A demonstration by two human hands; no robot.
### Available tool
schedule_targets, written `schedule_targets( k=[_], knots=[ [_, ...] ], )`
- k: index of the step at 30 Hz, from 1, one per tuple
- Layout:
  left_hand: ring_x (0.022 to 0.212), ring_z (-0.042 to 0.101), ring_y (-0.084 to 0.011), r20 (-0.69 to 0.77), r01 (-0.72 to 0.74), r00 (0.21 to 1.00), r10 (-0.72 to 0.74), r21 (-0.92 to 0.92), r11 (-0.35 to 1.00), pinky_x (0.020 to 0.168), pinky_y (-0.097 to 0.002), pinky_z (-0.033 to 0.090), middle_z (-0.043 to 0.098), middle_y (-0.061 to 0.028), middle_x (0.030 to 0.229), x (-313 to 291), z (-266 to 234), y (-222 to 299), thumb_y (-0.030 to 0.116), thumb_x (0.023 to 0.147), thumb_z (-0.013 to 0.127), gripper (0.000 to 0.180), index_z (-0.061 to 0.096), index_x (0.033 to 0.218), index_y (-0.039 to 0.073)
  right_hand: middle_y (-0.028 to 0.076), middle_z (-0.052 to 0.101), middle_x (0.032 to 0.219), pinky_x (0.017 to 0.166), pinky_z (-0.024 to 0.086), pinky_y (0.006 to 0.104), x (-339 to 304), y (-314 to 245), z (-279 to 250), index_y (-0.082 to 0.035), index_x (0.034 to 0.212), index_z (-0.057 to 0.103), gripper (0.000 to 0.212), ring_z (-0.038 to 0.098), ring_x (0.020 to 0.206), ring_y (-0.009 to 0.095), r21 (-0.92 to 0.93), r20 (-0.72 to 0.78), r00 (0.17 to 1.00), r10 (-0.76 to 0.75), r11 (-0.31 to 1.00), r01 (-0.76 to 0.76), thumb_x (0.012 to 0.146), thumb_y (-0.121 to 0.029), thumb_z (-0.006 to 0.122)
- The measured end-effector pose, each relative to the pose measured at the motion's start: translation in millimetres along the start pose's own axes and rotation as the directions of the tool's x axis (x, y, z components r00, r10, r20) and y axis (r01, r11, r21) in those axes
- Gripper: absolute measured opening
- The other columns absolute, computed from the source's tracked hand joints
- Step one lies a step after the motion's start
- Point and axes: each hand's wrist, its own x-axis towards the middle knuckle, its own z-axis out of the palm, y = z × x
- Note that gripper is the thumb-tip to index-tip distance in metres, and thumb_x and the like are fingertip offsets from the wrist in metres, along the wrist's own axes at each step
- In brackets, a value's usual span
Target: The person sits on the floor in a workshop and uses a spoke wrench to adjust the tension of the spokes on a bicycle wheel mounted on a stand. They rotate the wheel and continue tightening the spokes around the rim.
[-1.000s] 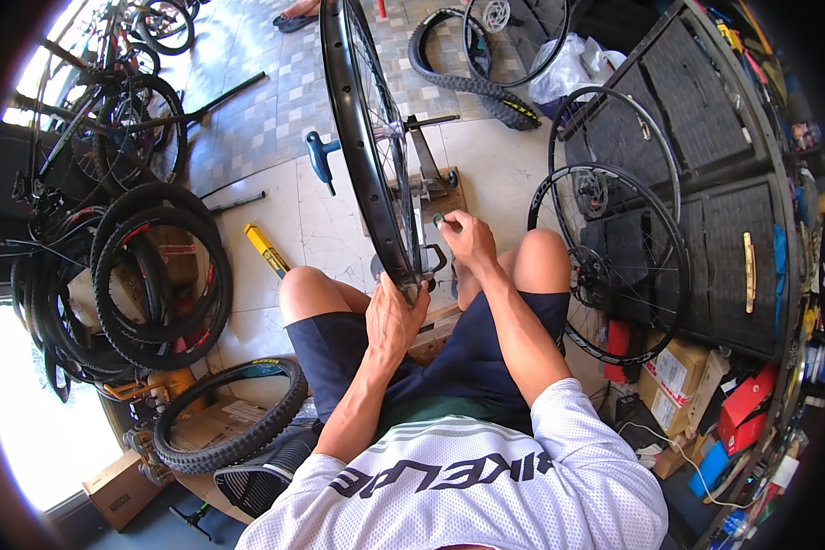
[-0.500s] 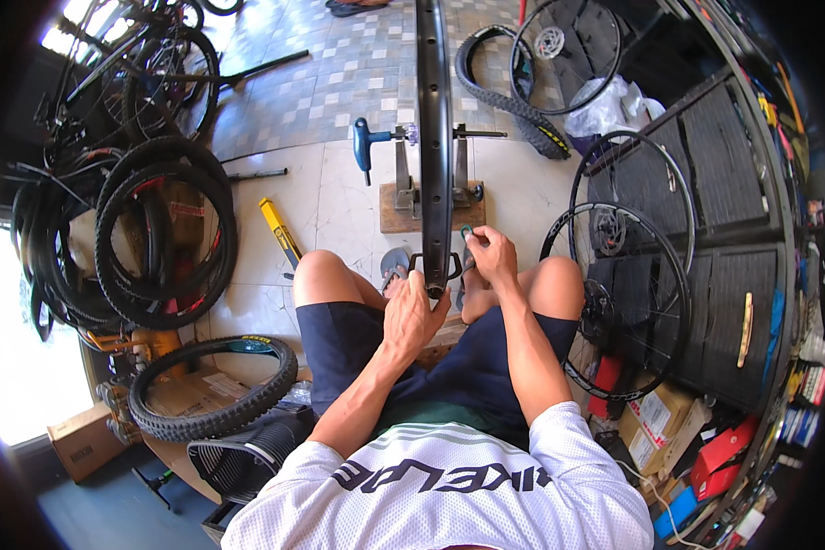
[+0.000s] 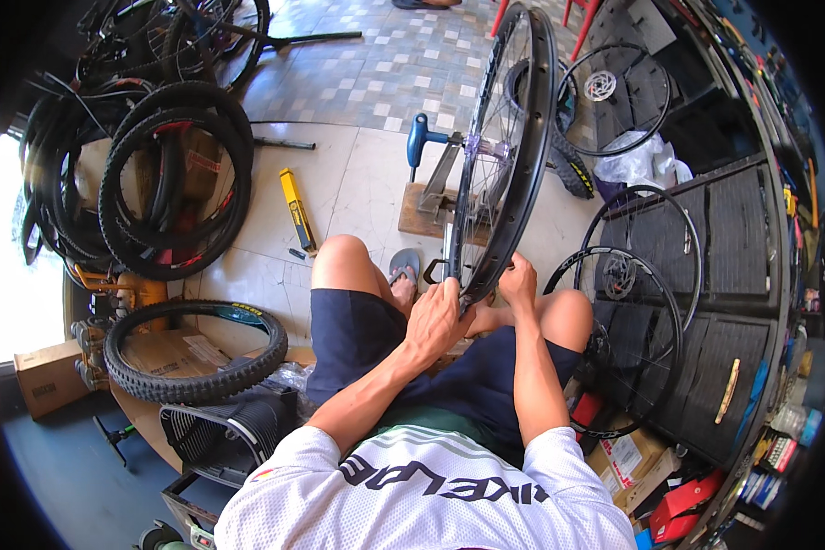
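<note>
A black bicycle wheel (image 3: 530, 151) stands on edge between my legs, its spokes and hub showing on the left side. It is held in a metal truing stand (image 3: 441, 172) on a wooden block (image 3: 414, 220). My left hand (image 3: 438, 321) is closed round the near end of the rim, beside a small black bracket (image 3: 434, 271). My right hand (image 3: 520, 284) is at the rim's right side with fingers pinched together. The small green spoke wrench seen in it earlier is hidden now. A blue T-handle tool (image 3: 417, 139) sticks out left of the hub.
A yellow box (image 3: 295, 207) lies on the tiles to the left. Several tyres (image 3: 110, 206) are stacked beyond it, and another tyre (image 3: 119, 362) lies nearer. At right, wheels (image 3: 674, 367) lean against dark drawers (image 3: 738, 243). A white plastic bag (image 3: 634, 165) sits by them.
The view has shifted, so the wheel appears slanted, with its spokes showing. My right hand has moved in against the rim, hiding the green wrench. My left hand keeps its hold.
</note>
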Motion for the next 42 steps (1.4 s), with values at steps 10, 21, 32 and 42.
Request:
schedule_targets(
  k=[10,21,32,42],
  knots=[
    [0.076,0.061,-0.0358,0.046,0.018,0.999,-0.017,-0.028,0.999,0.068,-0.0456,0.050,0.058,-0.0179,0.075,0,-1,-2,0.021,0.078,0.073,0.036,0.046,0.090,0.001,0.016,0.072,0.086,0.074,0.052,0.0393,3,13,4,-0.002,0.097,0.070,0.026,0.070,0.082,0.032,-0.079,0.024,0.999,-0.032,0.996,0.034,0.086,-0.024,0.064],
    [0.079,0.062,-0.0372,0.091,0.042,0.995,-0.043,0.006,0.999,0.068,-0.0445,0.052,0.059,-0.0184,0.077,-2,-2,-4,0.019,0.079,0.074,0.036,0.046,0.094,0.001,0.015,0.072,0.085,0.073,0.053,0.0393,2,7,3,-0.002,0.096,0.070,0.027,0.070,0.081,0.032,-0.002,-0.016,1.000,-0.017,1.000,0.016,0.087,-0.028,0.066],
    [0.091,0.066,-0.0348,0.321,0.031,0.942,-0.101,0.216,0.976,0.076,-0.0429,0.054,0.065,-0.0175,0.094,5,-8,-22,0.045,0.079,0.076,0.053,0.061,0.105,0.002,0.015,0.072,0.085,0.072,0.052,0.0414,8,18,6,-0.004,0.093,0.071,0.027,0.069,0.082,0.034,0.077,-0.023,1.000,0.007,0.997,-0.005,0.086,-0.030,0.066],
    [0.058,0.065,-0.0345,0.081,0.009,0.996,-0.027,0.224,0.975,0.055,-0.0428,0.052,0.064,-0.0165,0.061,11,5,-5,0.042,0.080,0.073,0.041,0.069,0.066,0.003,0.014,0.072,0.085,0.070,0.052,0.0433,8,21,4,-0.005,0.092,0.070,0.025,0.069,0.081,0.035,0.160,-0.021,0.997,0.070,0.985,-0.065,0.086,-0.029,0.065]
  ],
)
